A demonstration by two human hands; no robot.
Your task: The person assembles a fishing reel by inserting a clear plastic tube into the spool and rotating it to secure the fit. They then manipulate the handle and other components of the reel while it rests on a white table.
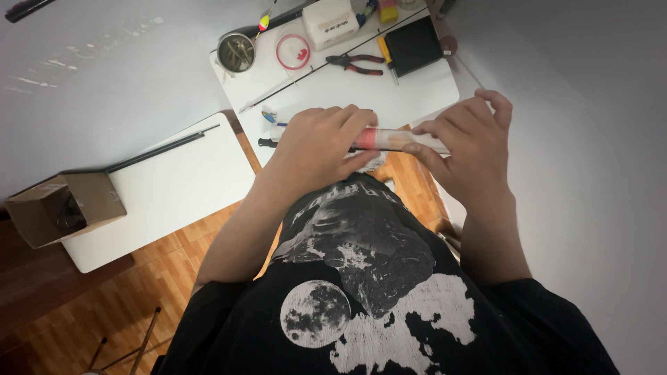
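both hands grip one pale paper-wrapped tube with a red band [396,139] above the white table [417,90] — left hand [316,142] closed around it, right hand [472,149] pinching its end. the round metal tin [235,52] holds thin sticks; the open brown cardboard box [62,207] holds something dark.

I'm standing in a home hobby corner: a white counter [417,90] holds pliers [356,64], a tin [235,52], a float [264,22] and a thin rod [306,73], over wood floor [104,305], with a cardboard box [62,206] nearby.

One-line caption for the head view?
Both hands, left hand and right hand, hold a pale rod-like tube with a red band above a white table.
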